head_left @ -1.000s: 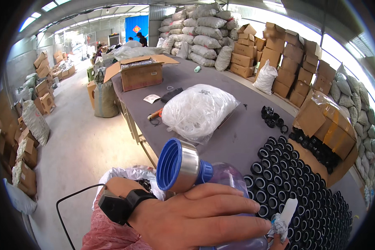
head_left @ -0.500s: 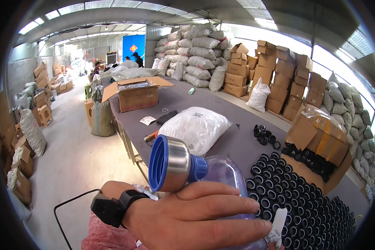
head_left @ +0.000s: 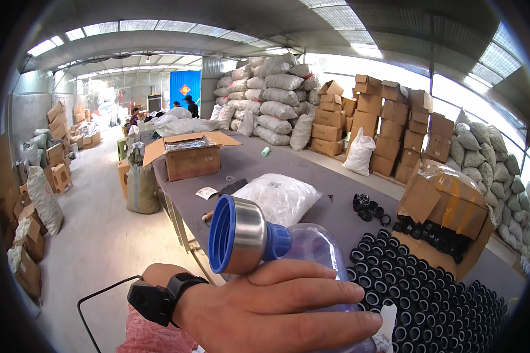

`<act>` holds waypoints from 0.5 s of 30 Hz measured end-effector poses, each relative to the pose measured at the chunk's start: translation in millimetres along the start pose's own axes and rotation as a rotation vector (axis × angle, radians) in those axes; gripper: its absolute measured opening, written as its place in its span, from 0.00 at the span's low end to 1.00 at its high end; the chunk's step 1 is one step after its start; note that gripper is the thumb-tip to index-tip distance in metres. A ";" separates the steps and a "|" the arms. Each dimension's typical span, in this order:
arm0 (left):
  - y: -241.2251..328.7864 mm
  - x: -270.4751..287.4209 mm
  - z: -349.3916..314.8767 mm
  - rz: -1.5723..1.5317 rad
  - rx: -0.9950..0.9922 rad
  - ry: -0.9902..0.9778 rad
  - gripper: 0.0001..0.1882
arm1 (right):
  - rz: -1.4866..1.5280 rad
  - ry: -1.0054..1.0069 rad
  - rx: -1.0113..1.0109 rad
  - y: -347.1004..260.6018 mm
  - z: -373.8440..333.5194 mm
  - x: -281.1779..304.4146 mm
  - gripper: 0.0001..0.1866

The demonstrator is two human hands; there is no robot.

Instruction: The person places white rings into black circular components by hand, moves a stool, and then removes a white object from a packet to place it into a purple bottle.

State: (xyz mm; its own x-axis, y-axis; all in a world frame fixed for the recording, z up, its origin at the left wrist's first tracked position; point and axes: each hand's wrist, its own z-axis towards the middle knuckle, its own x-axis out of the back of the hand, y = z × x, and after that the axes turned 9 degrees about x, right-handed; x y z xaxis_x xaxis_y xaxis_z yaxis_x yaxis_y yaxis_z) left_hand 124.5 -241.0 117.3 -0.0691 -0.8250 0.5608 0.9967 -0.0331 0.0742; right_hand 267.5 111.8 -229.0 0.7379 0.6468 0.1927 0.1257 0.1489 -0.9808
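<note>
Close in front of me, my left hand lies over a clear purplish plastic bottle, its fingers stretched across the side and reaching right. Its thumb is hidden. The bottle is tilted, with its blue neck and a steel-and-blue cup-shaped top pointing left, the blue rim facing left. A black strap with a dark device is round my left wrist. A crumpled white paper or wrapper shows just beyond my fingertips. My right hand is out of sight.
On the grey-covered table are rows of black rings, a tipped carton spilling black parts, a white plastic bag and an open carton. Stacked sacks and boxes line the back. People are far off.
The view has shifted slightly, so the table and background sit a little further left. My left hand stays on the bottle in nearly the same place.
</note>
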 end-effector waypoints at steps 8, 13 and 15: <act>0.3 0.6 4.2 -0.002 -0.012 0.012 0.18 | 0.011 -0.054 0.101 -9.2 -5.1 -1.4 0.06; -0.3 1.8 3.2 0.009 0.006 -0.008 0.18 | 0.062 -0.061 0.061 -36.3 -12.4 -7.2 0.07; -3.2 0.5 3.0 0.002 0.001 0.004 0.18 | 0.011 -0.061 0.054 -32.4 -10.4 -6.7 0.07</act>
State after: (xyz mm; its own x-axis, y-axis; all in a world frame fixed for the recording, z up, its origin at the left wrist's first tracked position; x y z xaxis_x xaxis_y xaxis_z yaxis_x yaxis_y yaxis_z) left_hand 121.2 -239.7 119.8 -0.0667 -0.8272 0.5580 0.9968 -0.0306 0.0738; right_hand 265.4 94.8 -198.8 0.6968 0.6930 0.1850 0.0806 0.1806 -0.9802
